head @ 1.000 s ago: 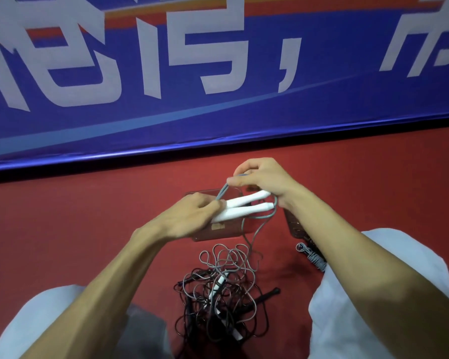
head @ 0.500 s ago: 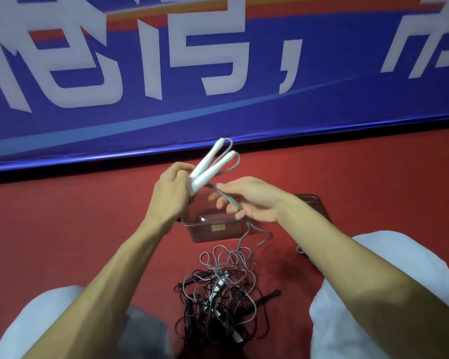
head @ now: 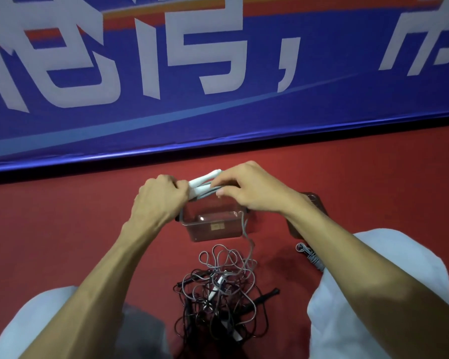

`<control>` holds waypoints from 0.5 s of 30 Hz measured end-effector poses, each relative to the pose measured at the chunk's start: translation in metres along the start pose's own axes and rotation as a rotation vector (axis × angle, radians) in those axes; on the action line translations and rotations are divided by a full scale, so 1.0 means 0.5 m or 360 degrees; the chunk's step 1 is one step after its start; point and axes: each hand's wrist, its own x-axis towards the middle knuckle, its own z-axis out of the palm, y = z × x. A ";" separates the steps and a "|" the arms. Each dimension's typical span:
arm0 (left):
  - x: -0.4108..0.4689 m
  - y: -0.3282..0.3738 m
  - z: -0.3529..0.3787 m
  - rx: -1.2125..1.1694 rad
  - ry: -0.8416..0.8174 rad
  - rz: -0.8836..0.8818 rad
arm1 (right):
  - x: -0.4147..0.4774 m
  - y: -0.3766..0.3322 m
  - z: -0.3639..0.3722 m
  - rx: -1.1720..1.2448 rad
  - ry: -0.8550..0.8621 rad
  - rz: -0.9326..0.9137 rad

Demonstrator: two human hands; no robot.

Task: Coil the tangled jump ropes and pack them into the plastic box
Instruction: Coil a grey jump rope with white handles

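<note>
Gripping smooth white handles [head: 204,182], left hand [head: 161,198].

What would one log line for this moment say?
step: coiling | left hand: grips white handles | right hand: pinches grey cord | plastic box: beneath hands | tangled ropes: on floor

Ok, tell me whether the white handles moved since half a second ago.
Yes: the white handles have tipped down, away from the banner, toward the plastic box.
</note>
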 end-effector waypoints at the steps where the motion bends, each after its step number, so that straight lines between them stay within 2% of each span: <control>1: -0.003 0.003 0.004 0.0005 -0.0044 0.0062 | 0.001 0.006 -0.002 -0.0044 0.0083 -0.0032; 6: -0.012 0.014 0.002 0.0043 -0.0373 0.0326 | 0.005 0.033 0.005 -0.0099 0.0396 -0.0250; 9: -0.025 0.027 -0.004 0.0012 -0.0551 0.0470 | 0.003 0.037 0.017 -0.0032 0.0439 -0.0203; 11: -0.029 0.027 -0.003 -0.0097 -0.0587 0.0507 | 0.002 0.039 0.016 0.0092 0.0308 0.0009; 15: -0.026 0.018 0.004 -0.0272 -0.0576 0.0475 | -0.004 0.028 0.022 0.0506 -0.0290 0.0408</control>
